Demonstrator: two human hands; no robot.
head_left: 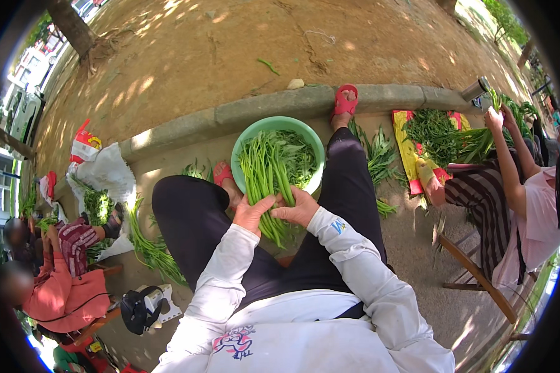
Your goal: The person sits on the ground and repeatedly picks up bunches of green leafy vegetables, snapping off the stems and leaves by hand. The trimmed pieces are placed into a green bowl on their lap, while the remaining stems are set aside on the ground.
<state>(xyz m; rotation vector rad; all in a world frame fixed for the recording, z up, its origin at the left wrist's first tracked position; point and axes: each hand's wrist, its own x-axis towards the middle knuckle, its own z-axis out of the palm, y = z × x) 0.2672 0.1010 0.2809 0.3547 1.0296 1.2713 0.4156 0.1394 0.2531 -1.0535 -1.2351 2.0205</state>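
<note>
Between my knees, a bunch of water spinach (262,171) with long green stems lies across a pale green basin (237,144). My left hand (252,214) is closed around the stems from the left, near their cut ends. From the right, my right hand (298,208) grips the same bunch, its thumb close to the left thumb. The stem ends stick out below both hands, toward me. Loose dark leaves (295,148) fill the basin under and beside the bunch. Where the fingers wrap beneath the stems, they are hidden.
A pile of long stems (157,252) lies left of my leg; more greens (379,152) lie on the right. A stone curb (249,107) runs beyond the basin. People sit at both sides, the right one beside a red-yellow sack (402,124). A black bag (135,311) stands lower left.
</note>
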